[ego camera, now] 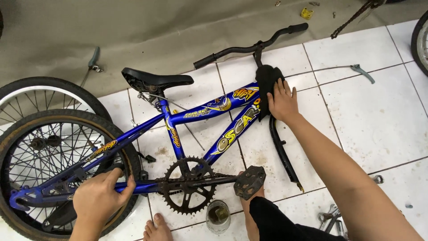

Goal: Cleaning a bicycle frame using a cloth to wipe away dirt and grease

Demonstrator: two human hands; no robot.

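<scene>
A blue bicycle frame (200, 111) is laid on its side on the tiled floor (379, 120). Its rear stay beside the rear wheel (49, 151) is gripped by the closed left hand (101, 196), while a black cloth (266, 85) is pressed against the head tube by the flat, open-fingered right hand (283, 101).

Glossy blue metal frame (196, 114); matt black cloth (266, 85).

blue bicycle frame (200, 114), right hand (282, 101) on black cloth (266, 80)

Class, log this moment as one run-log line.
left hand: grips rear tyre | right hand: presses black cloth on blue bike frame | glass: on tiled floor
</scene>
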